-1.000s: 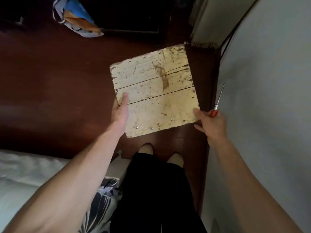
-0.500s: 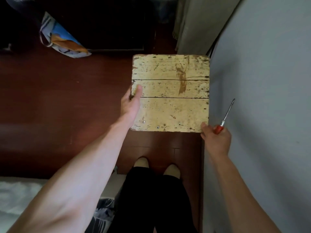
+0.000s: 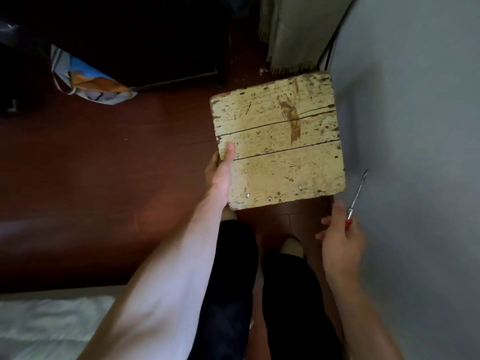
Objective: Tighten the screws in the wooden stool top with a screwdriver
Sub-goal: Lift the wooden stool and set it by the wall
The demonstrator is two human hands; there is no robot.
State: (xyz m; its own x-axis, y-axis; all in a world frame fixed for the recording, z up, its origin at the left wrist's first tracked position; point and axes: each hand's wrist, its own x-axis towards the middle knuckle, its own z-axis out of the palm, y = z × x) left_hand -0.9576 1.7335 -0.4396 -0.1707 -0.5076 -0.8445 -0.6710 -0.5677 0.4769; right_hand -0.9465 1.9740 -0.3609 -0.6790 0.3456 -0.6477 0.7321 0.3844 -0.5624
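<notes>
The wooden stool top (image 3: 278, 141) is a worn, cream-painted square of three planks, seen from above against the grey wall. Three screws (image 3: 270, 199) stick up along its near edge. My left hand (image 3: 220, 175) grips the stool's left edge, thumb lying on the top. My right hand (image 3: 340, 237) is off the stool, just below its near right corner, and holds a screwdriver (image 3: 357, 196) with a red handle. The thin metal shaft points up and away, close to the wall.
A grey wall (image 3: 415, 152) runs down the right side. A curtain hem (image 3: 288, 35) hangs beyond the stool. A blue and orange bag (image 3: 88, 79) lies on the dark red floor at far left. My legs and feet (image 3: 291, 245) stand below the stool; white bedding (image 3: 52, 326) is at lower left.
My right hand has let go of the stool's near right corner and drawn back with the screwdriver. The stool has turned slightly and now sits tighter against the wall. The left hand keeps its grip.
</notes>
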